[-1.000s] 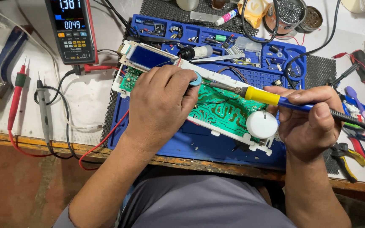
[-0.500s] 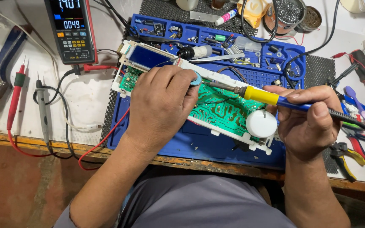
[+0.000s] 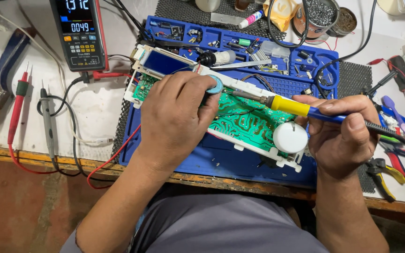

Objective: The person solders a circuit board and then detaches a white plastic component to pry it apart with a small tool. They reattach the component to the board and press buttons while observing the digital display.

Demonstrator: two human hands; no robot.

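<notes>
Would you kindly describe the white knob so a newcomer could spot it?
Find the blue mat on the bench, then the green circuit board lying on it. The white knob sits at the board's right end, the only round white piece there.

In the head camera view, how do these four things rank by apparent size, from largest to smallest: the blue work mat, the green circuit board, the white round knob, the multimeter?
1. blue work mat
2. green circuit board, partly hidden under the left hand
3. multimeter, cut off by the top edge, so its place against the board is unsure
4. white round knob
</notes>
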